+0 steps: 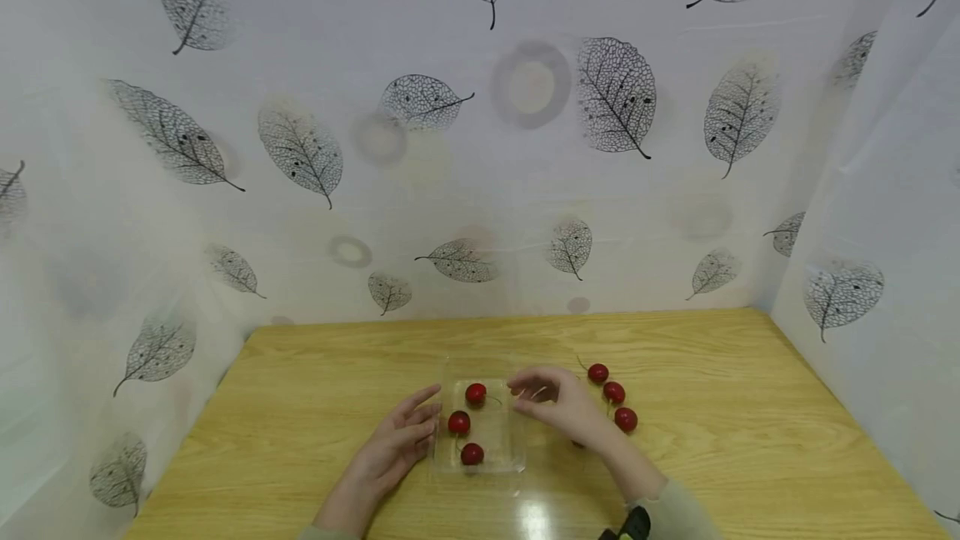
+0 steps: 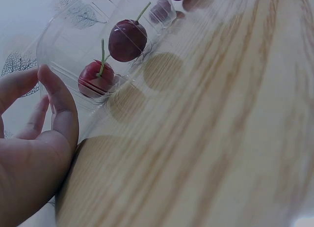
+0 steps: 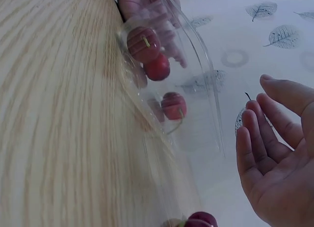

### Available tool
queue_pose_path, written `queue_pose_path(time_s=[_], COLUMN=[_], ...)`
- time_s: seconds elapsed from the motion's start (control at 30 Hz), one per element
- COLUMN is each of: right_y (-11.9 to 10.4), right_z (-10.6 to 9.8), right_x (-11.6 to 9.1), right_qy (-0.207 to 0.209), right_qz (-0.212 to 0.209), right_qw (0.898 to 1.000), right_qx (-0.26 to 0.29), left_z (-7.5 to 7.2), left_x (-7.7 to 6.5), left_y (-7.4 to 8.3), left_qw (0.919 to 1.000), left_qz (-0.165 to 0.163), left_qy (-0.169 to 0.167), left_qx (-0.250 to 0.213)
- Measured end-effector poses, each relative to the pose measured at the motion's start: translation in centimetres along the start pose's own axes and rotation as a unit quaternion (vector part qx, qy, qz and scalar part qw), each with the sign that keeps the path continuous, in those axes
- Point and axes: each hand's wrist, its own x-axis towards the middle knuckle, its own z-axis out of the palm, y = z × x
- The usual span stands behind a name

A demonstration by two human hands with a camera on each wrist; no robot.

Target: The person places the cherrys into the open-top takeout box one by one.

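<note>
A clear plastic box (image 1: pixel 498 467) sits on the table with three red cherries inside, among them a cherry (image 1: pixel 476 394) near its back. My left hand (image 1: pixel 393 447) is at the box's left side, fingers spread and fairly straight. In the left wrist view, its thumb and fingertips come right up to the box's edge. My right hand (image 1: pixel 564 408) is by the box's right side, its fingers loosely bent and holding nothing. In the right wrist view, its palm and relaxed fingers (image 3: pixel 265 133) show, apart from the box.
Loose cherries with stems lie to the right of my right hand, such as a cherry (image 1: pixel 626 419) and a farther cherry (image 1: pixel 597 372). Another is mostly hidden under my right forearm. A leaf-printed white curtain (image 1: pixel 360 215) stands behind and beside the wooden table (image 1: pixel 712 390).
</note>
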Motion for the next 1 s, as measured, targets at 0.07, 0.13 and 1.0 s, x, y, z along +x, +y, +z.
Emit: queue_pose_path(time_s=[0.07, 0.13, 1.0], right_y=[0.1, 0.1, 1.2], right_z=[-0.5, -0.9, -5.0], right_x=[-0.2, -0.4, -2.8], right_qy=[0.002, 0.005, 0.073], right_qz=[-0.004, -0.001, 0.054], right_qw=[1.0, 1.0, 0.996], right_qx=[0.005, 0.009, -0.013], left_z=[0.0, 0.0, 0.2], left_x=[0.0, 0.1, 0.1], left_y=[0.0, 0.0, 0.1], left_qw=[1.0, 1.0, 0.9999], left_qz=[0.002, -0.001, -0.009], left_qy=[-0.003, -0.001, 0.009], left_qx=[-0.001, -0.003, -0.005])
